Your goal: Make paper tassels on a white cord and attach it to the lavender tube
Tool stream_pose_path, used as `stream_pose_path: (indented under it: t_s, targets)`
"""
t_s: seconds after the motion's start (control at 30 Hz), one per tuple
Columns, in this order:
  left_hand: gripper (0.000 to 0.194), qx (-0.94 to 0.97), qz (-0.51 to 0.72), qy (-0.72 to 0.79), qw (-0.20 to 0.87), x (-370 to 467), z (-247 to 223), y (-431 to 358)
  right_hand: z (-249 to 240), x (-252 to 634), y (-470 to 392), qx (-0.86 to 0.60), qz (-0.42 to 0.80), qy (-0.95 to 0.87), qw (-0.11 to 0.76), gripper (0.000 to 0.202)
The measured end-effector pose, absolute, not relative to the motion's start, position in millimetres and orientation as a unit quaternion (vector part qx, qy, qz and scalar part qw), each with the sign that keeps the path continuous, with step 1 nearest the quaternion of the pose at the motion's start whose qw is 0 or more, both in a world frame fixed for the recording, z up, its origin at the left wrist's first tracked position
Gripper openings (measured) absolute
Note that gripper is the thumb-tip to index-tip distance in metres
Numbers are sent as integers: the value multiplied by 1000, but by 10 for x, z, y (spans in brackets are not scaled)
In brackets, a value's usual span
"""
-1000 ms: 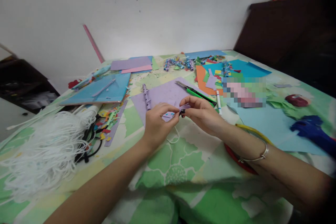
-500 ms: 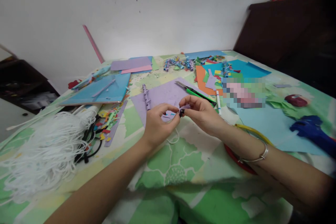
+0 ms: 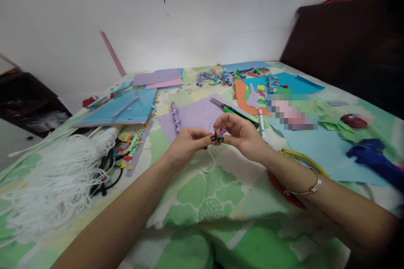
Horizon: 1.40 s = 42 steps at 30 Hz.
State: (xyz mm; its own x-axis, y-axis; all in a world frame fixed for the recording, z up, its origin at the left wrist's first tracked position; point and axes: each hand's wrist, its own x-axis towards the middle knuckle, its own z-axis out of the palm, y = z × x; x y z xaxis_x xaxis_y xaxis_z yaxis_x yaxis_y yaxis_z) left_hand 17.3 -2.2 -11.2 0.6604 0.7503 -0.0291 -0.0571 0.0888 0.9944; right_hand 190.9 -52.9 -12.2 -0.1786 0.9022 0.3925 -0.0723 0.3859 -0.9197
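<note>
Lilac paper, thin and folded into a small fan-like piece (image 3: 221, 131), is pinched between the fingertips of my left hand (image 3: 186, 146) and my right hand (image 3: 243, 134), both grips clenched on it where the dark-painted nails meet, just above the green-patterned cloth (image 3: 202, 201) of the table. A thin white thread (image 3: 211, 163) hangs in a loop right under the grip; I cannot tell whether it is tied to the paper. My worry is that paper this light will crease wrongly or tear if I squeeze too hard, and that the folds will spring open if either grip slackens; the thread could also slip free, being smooth and fine. Just beyond the grip lies a flat lilac sheet (image 3: 197, 114), matt and stiff-looking, with a small rolled lilac tube (image 3: 175, 116) at its left edge and a green-handled cutter (image 3: 235, 111) to its right, whose blade I judge a hazard if my right hand strays back. Well to the left of the grip sits a tangled heap of white cord (image 3: 59, 176), soft and springy, beside bright paper scraps (image 3: 131, 143). To the right, a pale blue sheet (image 3: 325, 151) lies flat, and a slim metal bangle (image 3: 311, 187) circles my right wrist.
</note>
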Motion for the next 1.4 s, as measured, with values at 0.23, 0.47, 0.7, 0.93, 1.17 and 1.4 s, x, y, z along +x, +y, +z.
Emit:
stream_pose_path:
  t_s: [0.23,0.47,0.7,0.93,1.17,1.4]
  targets:
    - [19,647,253,279,663,113,-93,32,-106,1931,-539,-350,363,-687,523,20]
    - [11,645,354,309,602,155,-93,-2,-116,1962,-523,-410,323,-632,573,28]
    - [14,675,412,344,506,187,-91,-31,-66,1902,-562,-448,402,-615,509,27]
    - [12,678,413,347,500,203,-117,-54,-103,1885,-543,-445,393,-621,512,27]
    - [10,640,412,332,557,224,-155,-39,-108,1880,-548,-433,424,-606,516,30]
    - [8,606,430,350,570,239,-155,-55,248,2067,-644,-413,276,-529,688,18]
